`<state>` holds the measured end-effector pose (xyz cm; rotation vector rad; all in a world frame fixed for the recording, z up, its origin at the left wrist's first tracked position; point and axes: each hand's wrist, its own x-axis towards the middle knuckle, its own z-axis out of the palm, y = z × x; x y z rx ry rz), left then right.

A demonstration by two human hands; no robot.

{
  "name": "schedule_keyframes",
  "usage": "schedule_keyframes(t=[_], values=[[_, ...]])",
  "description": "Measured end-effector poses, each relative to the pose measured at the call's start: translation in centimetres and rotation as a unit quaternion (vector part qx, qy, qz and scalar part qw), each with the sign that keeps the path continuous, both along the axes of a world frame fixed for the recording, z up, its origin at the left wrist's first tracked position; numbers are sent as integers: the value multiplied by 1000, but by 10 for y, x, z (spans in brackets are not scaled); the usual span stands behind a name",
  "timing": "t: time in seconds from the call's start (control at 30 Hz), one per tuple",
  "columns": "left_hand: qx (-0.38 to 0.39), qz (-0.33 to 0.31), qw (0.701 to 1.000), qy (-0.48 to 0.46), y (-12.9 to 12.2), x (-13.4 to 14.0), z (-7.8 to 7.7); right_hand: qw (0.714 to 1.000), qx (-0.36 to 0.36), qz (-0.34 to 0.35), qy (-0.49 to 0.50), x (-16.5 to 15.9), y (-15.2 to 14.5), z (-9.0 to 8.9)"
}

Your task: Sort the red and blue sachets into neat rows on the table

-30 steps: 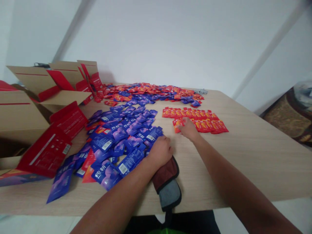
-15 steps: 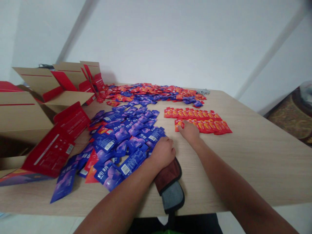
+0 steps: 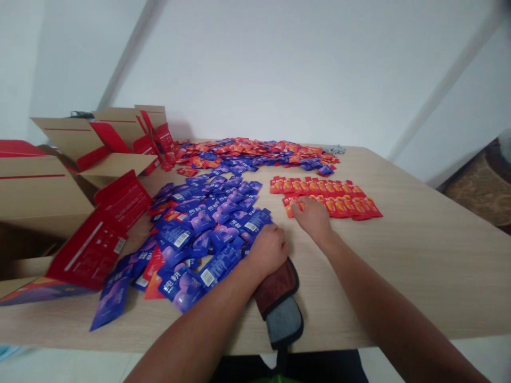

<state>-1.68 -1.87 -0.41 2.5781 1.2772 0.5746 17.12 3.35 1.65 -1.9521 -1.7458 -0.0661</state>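
My right hand is at the left end of the nearer of two overlapping rows of red sachets. Its thumb and fingers are closed on the end red sachet, which lies slightly tilted. The farther row of red sachets lies behind it. My left hand rests with curled fingers at the right edge of a pile of purple sachets; whatever is under its fingers is hidden. Below this hand lies a brown and grey cloth pad with black edging, partly covered by the wrist.
Open red and brown cardboard boxes stand along the left side, their flaps spread. A long mixed heap of red, orange and purple sachets runs along the back by the wall. Grey cloth lies at the table's far right.
The end red sachet has shifted slightly left and tilted under my right hand. My left hand stays in place. The whole view has shifted a little.
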Motion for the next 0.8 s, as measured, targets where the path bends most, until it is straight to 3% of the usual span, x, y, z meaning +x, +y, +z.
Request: schedule_keyframes(t=[0.1,0.2,0.37,0.53,0.67,0.8], values=[[5,0,1000,4,1,0,-2,993,19,84,79,-11,-13,-9],[13,-3,1000,8,2,0,-4,966,-1,145,215,-20,-24,-33],[12,-10,1000,1,1,1,-2,936,-12,186,300,-19,-23,-61],[-40,5,997,-66,3,-7,23,916,-13,201,346,-12,-18,-61],[-21,97,988,-114,23,-58,63,904,-19,209,373,-11,-18,-61],[11,293,956,4,59,-157,87,897,-22,212,387,-13,-19,-61]])
